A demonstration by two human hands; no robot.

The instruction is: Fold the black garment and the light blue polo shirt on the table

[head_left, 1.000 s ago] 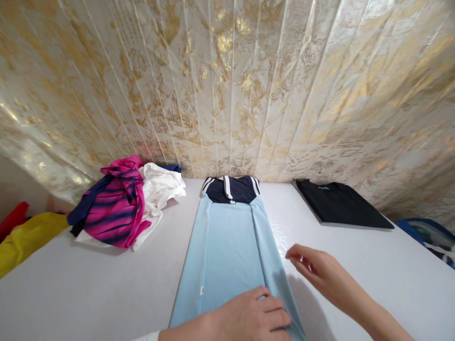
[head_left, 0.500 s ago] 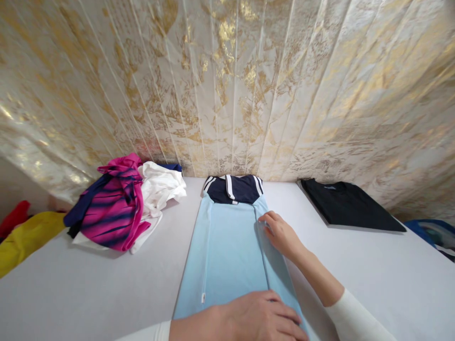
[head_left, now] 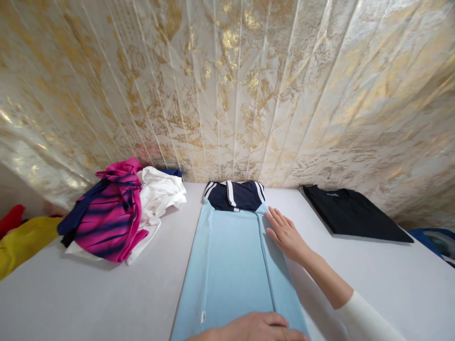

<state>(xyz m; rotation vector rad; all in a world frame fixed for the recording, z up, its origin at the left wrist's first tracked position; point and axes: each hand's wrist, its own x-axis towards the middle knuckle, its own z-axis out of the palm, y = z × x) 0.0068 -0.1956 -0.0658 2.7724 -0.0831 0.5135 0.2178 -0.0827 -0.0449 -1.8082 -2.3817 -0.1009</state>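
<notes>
A light blue polo shirt (head_left: 234,260) with a navy yoke and striped collar (head_left: 245,196) lies face down on the table, its sides folded inward into a long strip. My right hand (head_left: 286,234) rests on the upper part of its right folded side, fingers stretched out and holding nothing. At the bottom edge of the view, my left hand (head_left: 256,327) lies across the lower part of the shirt toward the right. Its fingers look extended, though the frame cuts part of them off. A small white tag (head_left: 203,317) shows on the left fold.
On the white table (head_left: 124,303), a heap holds a pink and navy striped garment (head_left: 110,218) and a white garment (head_left: 159,192). A folded black T-shirt (head_left: 351,213) lies at the right. Yellow cloth (head_left: 24,241) is at the far left; a patterned curtain (head_left: 227,94) hangs behind.
My right hand has flattened and its fingers have straightened near the right fold. Less of my left hand shows, lower in the view. The whole scene sits slightly lower.
</notes>
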